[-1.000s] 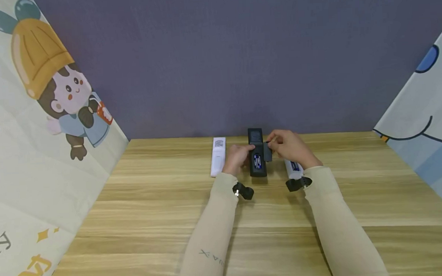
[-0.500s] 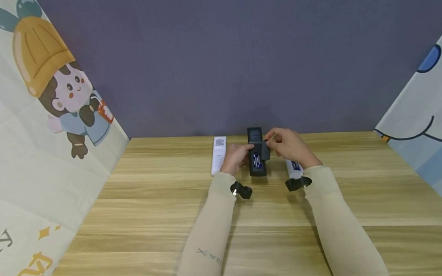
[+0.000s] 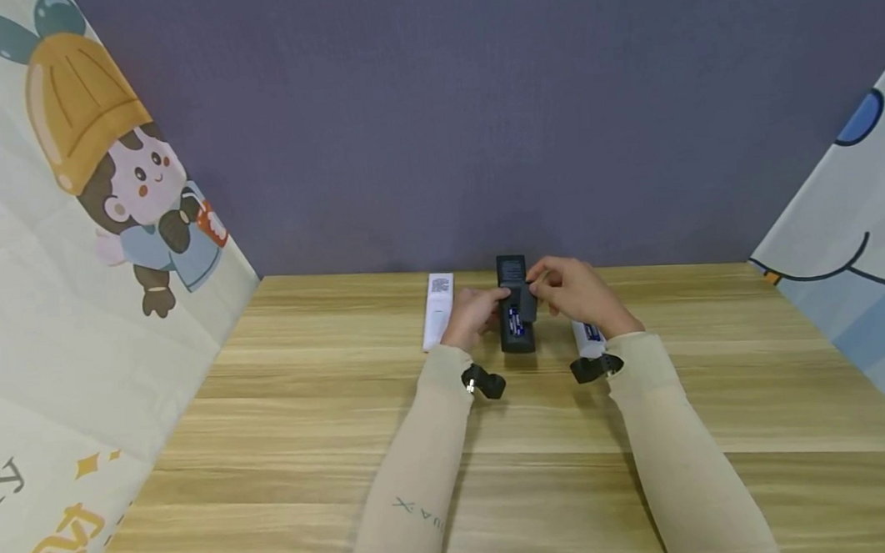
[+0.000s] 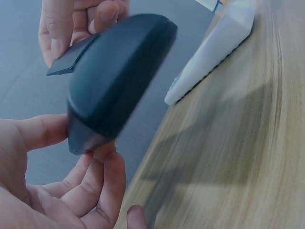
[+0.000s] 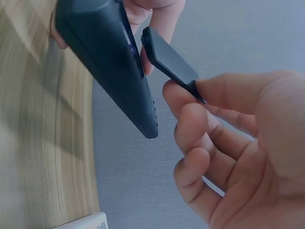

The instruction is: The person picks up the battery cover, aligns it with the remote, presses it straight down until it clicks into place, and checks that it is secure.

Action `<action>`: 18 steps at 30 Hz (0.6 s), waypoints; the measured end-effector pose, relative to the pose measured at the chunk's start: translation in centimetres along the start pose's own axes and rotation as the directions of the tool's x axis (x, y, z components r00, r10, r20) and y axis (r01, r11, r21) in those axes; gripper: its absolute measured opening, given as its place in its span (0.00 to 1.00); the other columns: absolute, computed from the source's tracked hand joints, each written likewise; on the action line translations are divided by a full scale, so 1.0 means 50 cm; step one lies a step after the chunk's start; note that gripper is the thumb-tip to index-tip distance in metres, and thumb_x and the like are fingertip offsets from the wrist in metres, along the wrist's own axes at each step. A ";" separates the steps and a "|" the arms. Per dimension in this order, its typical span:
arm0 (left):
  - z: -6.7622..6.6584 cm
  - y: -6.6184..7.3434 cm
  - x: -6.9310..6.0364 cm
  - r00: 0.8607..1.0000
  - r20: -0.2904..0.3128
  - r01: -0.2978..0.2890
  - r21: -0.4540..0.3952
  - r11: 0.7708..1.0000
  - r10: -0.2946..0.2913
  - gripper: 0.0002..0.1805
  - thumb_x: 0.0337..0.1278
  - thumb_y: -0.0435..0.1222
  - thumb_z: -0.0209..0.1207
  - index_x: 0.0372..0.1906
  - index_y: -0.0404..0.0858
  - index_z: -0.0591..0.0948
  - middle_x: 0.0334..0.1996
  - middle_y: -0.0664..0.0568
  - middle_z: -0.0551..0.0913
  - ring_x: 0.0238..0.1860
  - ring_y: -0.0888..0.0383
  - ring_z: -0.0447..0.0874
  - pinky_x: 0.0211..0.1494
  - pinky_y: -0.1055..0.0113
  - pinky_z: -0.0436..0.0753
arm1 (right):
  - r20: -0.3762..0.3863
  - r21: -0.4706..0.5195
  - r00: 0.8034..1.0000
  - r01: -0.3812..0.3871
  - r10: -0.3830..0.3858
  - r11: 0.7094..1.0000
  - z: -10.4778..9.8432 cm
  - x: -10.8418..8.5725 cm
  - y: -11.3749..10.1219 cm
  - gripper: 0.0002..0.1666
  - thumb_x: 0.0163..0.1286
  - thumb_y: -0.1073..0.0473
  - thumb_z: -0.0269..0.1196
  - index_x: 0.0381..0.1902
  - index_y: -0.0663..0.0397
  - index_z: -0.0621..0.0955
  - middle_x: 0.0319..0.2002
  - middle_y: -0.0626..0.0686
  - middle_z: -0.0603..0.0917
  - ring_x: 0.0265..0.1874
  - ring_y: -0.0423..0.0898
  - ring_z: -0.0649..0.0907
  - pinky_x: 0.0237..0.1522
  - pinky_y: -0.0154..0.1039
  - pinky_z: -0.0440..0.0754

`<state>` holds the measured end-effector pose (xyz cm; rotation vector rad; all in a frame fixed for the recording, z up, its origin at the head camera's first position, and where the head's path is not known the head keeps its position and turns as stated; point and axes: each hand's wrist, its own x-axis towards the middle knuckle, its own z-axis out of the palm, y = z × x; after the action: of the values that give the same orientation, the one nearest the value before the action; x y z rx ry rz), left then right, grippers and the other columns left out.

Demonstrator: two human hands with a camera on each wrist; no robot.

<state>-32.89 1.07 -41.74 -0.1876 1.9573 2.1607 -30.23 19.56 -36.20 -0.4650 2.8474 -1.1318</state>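
A black remote point(image 3: 517, 339) is held back side up above the table, its battery bay showing blue batteries point(image 3: 516, 321). My left hand point(image 3: 474, 315) grips its left side, thumb on the back; the left wrist view shows fingers of the left hand point(image 4: 71, 176) around the remote point(image 4: 119, 71). My right hand point(image 3: 580, 294) pinches the small black cover point(image 3: 528, 304) over the right part of the bay. In the right wrist view, thumb and finger of the right hand point(image 5: 238, 138) hold one end of the cover point(image 5: 169, 57), which is tilted beside the remote point(image 5: 105, 62).
To the left on the wooden table point(image 3: 543, 472) lies a white remote point(image 3: 438, 310) with a printed label. Another white remote point(image 3: 588, 341), with batteries visible, lies partly under my right wrist. A dark panel point(image 3: 480, 124) rises behind the table, with printed cloths point(image 3: 39, 314) at the sides.
My right hand has brought the cover a little to the left, so that it overlaps more of the remote's back. The left hand keeps its grip with hardly any movement.
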 end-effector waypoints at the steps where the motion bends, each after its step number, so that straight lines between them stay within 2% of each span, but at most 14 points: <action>1: 0.000 0.000 0.000 1.000 0.000 0.000 -0.002 1.000 0.000 0.12 0.61 0.38 0.67 0.42 0.33 0.87 0.24 0.55 0.83 0.25 0.60 0.80 0.37 0.65 0.79 | 0.002 -0.001 1.000 0.001 -0.001 1.000 0.000 0.000 0.000 0.12 0.80 0.54 0.56 0.56 0.48 0.80 0.31 0.55 0.87 0.23 0.52 0.81 0.21 0.43 0.72; 13: -0.002 0.001 0.002 1.000 0.009 -0.004 -0.005 1.000 0.004 0.13 0.61 0.39 0.67 0.43 0.33 0.87 0.26 0.53 0.85 0.28 0.60 0.82 0.41 0.63 0.79 | 0.017 0.008 1.000 0.006 -0.006 1.000 0.003 0.005 -0.001 0.10 0.80 0.56 0.57 0.54 0.48 0.80 0.30 0.52 0.87 0.23 0.51 0.82 0.20 0.41 0.71; 18: -0.003 0.001 0.003 1.000 0.012 -0.007 0.002 1.000 0.007 0.11 0.61 0.39 0.66 0.40 0.34 0.88 0.24 0.54 0.85 0.26 0.61 0.81 0.38 0.63 0.75 | 0.027 0.010 0.999 0.020 -0.021 1.000 0.005 0.005 -0.002 0.10 0.80 0.55 0.57 0.54 0.48 0.80 0.31 0.52 0.88 0.23 0.51 0.82 0.20 0.41 0.71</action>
<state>-33.04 0.93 -41.76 -0.1670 1.9562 2.1597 -30.40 19.26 -36.32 -0.5061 2.8194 -1.1330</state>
